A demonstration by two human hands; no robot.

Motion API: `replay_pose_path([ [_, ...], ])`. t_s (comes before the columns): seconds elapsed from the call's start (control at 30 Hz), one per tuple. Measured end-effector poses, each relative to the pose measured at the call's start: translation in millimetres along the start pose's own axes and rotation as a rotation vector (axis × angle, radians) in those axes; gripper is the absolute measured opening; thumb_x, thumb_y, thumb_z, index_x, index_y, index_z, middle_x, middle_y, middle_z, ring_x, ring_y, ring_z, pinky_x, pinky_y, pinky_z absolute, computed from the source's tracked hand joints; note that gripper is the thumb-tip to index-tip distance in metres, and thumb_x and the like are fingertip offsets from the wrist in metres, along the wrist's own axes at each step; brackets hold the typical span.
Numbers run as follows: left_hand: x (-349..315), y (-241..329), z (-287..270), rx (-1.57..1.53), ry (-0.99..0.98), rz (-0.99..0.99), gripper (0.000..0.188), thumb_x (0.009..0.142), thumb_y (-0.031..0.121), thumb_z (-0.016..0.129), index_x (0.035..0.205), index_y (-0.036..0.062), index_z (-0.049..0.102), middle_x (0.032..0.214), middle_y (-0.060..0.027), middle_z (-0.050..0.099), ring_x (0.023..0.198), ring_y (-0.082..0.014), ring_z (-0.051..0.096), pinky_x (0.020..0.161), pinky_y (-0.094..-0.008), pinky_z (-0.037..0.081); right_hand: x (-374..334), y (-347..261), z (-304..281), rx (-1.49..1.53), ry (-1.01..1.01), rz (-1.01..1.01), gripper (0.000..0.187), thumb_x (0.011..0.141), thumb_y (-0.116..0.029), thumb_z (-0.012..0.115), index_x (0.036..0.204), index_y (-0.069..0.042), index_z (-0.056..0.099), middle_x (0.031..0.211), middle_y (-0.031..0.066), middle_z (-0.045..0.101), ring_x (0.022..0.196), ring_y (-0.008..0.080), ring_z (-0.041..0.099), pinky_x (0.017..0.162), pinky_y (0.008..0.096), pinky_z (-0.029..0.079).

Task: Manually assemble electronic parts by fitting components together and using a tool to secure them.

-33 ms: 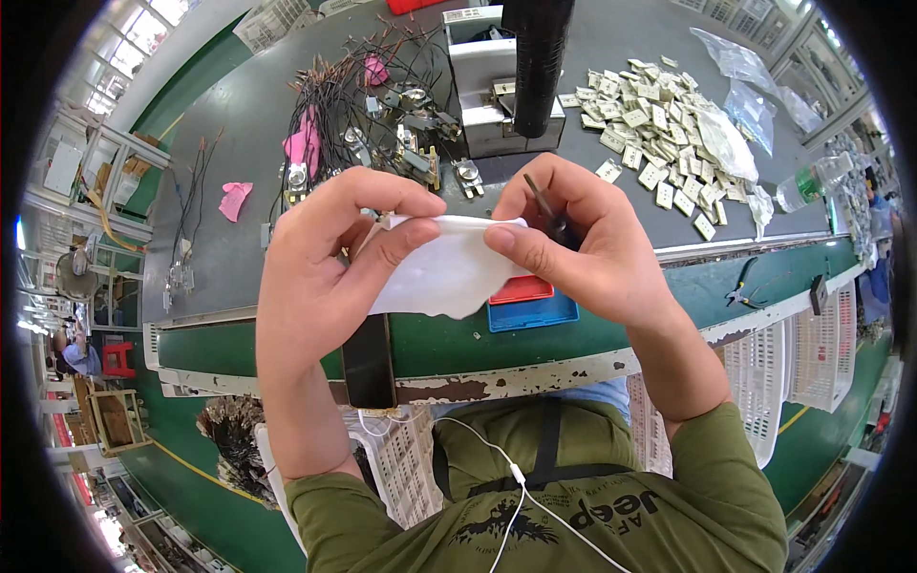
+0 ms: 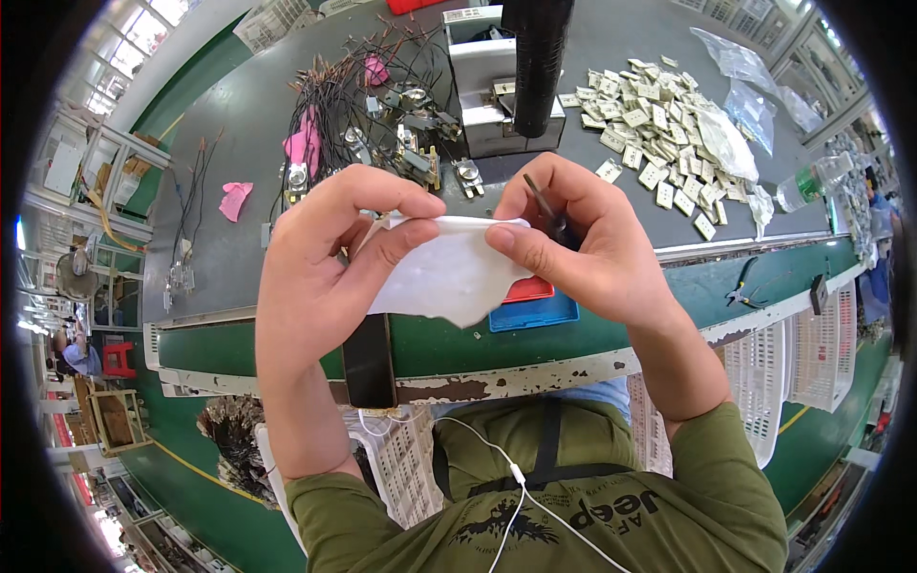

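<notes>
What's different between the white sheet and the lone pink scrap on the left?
The white sheet is held up by the left hand and right hand; the pink scrap lies on the grey table. The white sheet looks larger in view than the pink scrap. Both have uneven edges.

Matt sheet point(image 2: 444, 272), blue plastic tray point(image 2: 537, 317)

- Bright light enters through paned windows point(image 2: 129, 59) at upper left.
- A yellow line point(image 2: 205, 473) crosses the green floor point(image 2: 191, 511).
- The grey-topped workbench point(image 2: 215, 258) has a chipped, pale front edge point(image 2: 535, 380).
- A red stool point(image 2: 118, 360) and round fan point(image 2: 76, 275) stand far left.
</notes>
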State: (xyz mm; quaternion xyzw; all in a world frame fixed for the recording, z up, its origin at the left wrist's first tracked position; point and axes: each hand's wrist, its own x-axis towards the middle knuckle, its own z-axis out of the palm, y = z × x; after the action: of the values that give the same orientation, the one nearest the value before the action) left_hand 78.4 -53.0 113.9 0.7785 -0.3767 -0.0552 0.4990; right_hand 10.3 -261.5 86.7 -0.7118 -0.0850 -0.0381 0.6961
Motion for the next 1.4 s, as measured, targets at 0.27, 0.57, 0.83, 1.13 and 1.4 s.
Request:
replay_pose_path([
  [0.27,0.1,-4.6,6.8,-0.090,0.164,0.137,0.016,0.080,-0.005,0.060,0.093,0.0037,0.062,0.082,-0.0019,0.065,0.053,0.0001,0.044,0.045,-0.0171,0.031,-0.8,2.8,-2.3,0.003,-0.037,-0.001,0.014,0.083,-0.010,0.066,0.087,-0.003,0.054,0.074,-0.0029,0.054,0.063,0.0014,0.047,0.056,0.0171,0.036],
  [0.57,-1.6,3.4,2.7,0.065,0.106,0.123,0.026,0.077,-0.007,0.060,0.100,0.0037,0.063,0.090,-0.0041,0.067,0.054,-0.0007,0.046,0.046,-0.0163,0.033,2.5,-8.8,4.5,-0.106,-0.081,0.016,0.031,0.073,-0.009,0.073,0.100,-0.002,0.060,0.082,-0.0050,0.056,0.057,-0.0004,0.040,0.051,0.0167,0.032],
  [0.83,0.6,14.4,0.4,0.000,0.103,0.041,0.042,0.070,-0.003,0.069,0.109,0.0074,0.059,0.086,-0.0020,0.065,0.048,0.0003,0.033,0.043,-0.0154,0.028,14.7,-0.8,9.9,-0.022,-0.034,-0.008,0.019,0.080,-0.011,0.069,0.094,0.000,0.064,0.075,-0.0027,0.059,0.059,-0.0006,0.045,0.051,0.0150,0.034],
  [1.13,-11.5,-27.1,2.3,-0.268,-0.074,-0.085,0.016,0.084,0.010,0.062,0.095,0.0011,0.056,0.088,-0.0011,0.057,0.073,-0.0054,0.049,0.061,-0.0210,0.037,10.4,-1.0,9.0,0.161,0.115,-0.016,0.016,0.085,-0.015,0.063,0.092,-0.001,0.059,0.067,-0.0043,0.054,0.049,-0.0010,0.038,0.043,0.0161,0.027],
  [1.4,-12.2,-25.7,49.3,-0.738,0.463,-0.002,0.019,0.096,0.023,0.046,0.094,0.0048,0.051,0.084,0.0020,0.051,0.077,-0.0030,0.041,0.067,-0.0189,0.034,3.2,0.5,13.2,0.354,0.142,0.030,0.015,0.090,-0.017,0.056,0.090,-0.004,0.049,0.067,0.0001,0.051,0.039,0.0016,0.031,0.035,0.0173,0.020],
])
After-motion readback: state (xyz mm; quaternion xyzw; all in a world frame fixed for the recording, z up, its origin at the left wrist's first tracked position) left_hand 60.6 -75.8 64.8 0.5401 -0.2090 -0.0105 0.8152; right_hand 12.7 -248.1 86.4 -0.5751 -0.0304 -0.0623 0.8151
